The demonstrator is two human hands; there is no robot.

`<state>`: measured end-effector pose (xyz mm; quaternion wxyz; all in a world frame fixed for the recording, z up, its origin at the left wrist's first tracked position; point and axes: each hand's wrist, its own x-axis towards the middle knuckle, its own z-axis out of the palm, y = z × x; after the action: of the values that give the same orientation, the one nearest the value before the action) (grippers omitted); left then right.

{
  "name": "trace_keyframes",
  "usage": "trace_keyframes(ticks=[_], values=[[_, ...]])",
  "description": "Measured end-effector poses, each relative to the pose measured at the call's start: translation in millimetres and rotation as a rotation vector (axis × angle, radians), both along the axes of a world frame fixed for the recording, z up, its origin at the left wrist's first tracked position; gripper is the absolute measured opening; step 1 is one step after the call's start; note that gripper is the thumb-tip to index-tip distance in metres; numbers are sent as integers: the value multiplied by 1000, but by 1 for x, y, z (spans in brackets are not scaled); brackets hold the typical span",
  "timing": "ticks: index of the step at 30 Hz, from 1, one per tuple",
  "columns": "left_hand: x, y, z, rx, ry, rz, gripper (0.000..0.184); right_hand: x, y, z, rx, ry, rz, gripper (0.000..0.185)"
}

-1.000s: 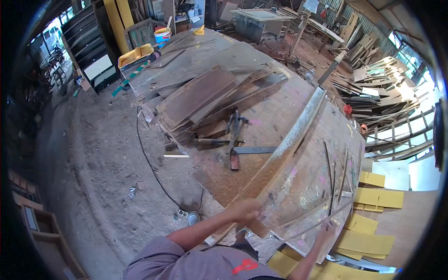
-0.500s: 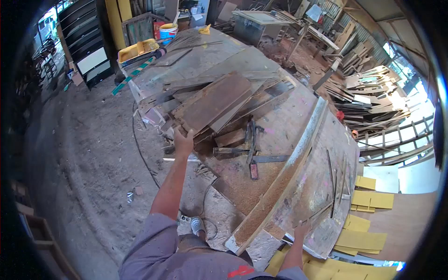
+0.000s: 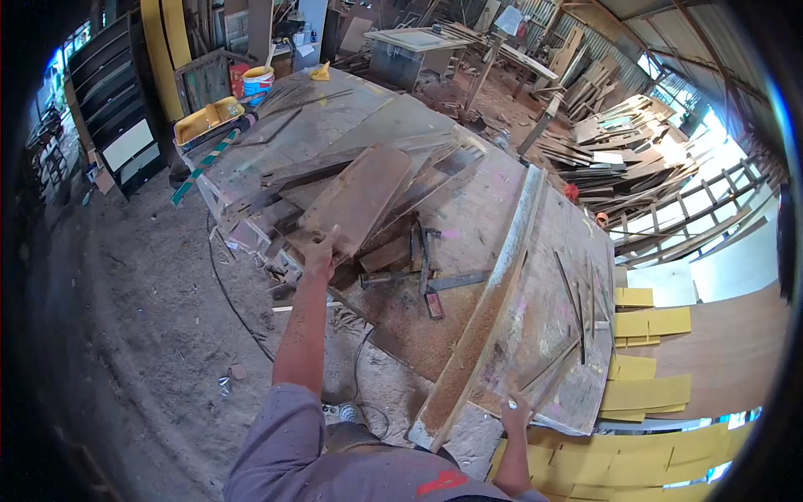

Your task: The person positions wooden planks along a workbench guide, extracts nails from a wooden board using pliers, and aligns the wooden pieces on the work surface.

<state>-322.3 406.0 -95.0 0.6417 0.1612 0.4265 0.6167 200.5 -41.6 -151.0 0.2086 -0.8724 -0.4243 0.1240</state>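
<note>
Slippage looks like the worry: left hand (image 3: 318, 253) is closed on the near end of a flat brown wooden board (image 3: 360, 197), left of the long sawdust-coated plank (image 3: 481, 330). The board's on loose wooden pieces (image 3: 305, 173), so a one-handed tug could slide them. Right hand (image 3: 515, 412), right of the plank, is curled by a thin brown wooden strip (image 3: 550, 364); can't tell if it's gripping.

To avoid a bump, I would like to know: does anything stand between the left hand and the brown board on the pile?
Nothing visible does. The left hand already appears to touch the near end of the brown board; the sawdust-covered plank lies off to the right.
</note>
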Motion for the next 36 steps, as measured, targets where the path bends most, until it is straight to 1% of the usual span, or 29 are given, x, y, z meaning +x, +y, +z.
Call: trace_keyframes(ticks=[2, 3, 5, 6, 8, 10, 12, 13, 14, 15, 17, 20, 21, 23, 25, 28, 29, 30, 32, 33, 34, 36], values=[[7, -14, 8, 43, 28, 5, 34, -11, 17, 8, 10, 4, 98, 39], [9, -21, 11, 68, 43, 8, 38, -17, 28, 16, 43, 55, 142, 39], [7, -52, 22, 134, 18, 36, 36, -32, 48, 39, 106, 163, 232, 40], [7, -69, 26, 171, 6, 52, 35, -40, 58, 53, 107, 195, 232, 40], [-5, -99, 9, 141, -42, 68, 41, -55, 76, 82, 110, 262, 223, 40], [3, -163, 37, 267, -66, 64, 45, -63, 95, 96, 175, 529, 278, 40], [-6, -204, 1, 137, -292, -30, 48, -75, 122, 119, 264, 748, 376, 41], [-1, -231, -4, 133, -281, -91, 51, -83, 133, 139, 317, 832, 442, 43], [8, -255, -2, 132, -273, -153, 54, -94, 142, 165, 341, 949, 455, 49], [23, -277, 10, 131, -336, -190, 58, -104, 147, 192, 364, 1065, 471, 56], [64, -322, 39, 121, -459, -265, 65, -119, 148, 223, 559, 1279, 548, 64], [114, -368, 37, 103, -298, -378, 72, -101, 132, 246, 607, 1285, 571, 58], [129, -379, 35, 94, -267, -385, 73, -91, 116, 260, 563, 1224, 493, 43], [124, -375, -11, 7, -31, -542, 72, -55, 97, 252, 573, 1219, 469, 38], [152, -380, 16, 10, 220, -564, 46, -15, 82, 233, 612, 1255, 476, 33], [202, -369, 50, 359, 926, -79, 47, 36, 50, 234, 642, 1077, 412, 35], [220, -370, 86, 402, 974, -63, 50, 49, 48, 221, 708, 1060, 356, 38], [240, -375, 133, 445, 1024, -44, 53, 62, 42, 219, 740, 1028, 346, 39], [278, -379, 207, 776, 1397, 91, 55, 87, 34, 218, 802, 965, 338, 42], [295, -382, 239, 916, 1432, 161, 55, 96, 29, 226, 846, 938, 368, 38], [311, -386, 267, 1050, 1467, 230, 55, 109, 24, 228, 763, 871, 384, 36], [336, -395, 317, 1223, 1490, 253, 52, 132, 15, 231, 597, 729, 423, 32]])
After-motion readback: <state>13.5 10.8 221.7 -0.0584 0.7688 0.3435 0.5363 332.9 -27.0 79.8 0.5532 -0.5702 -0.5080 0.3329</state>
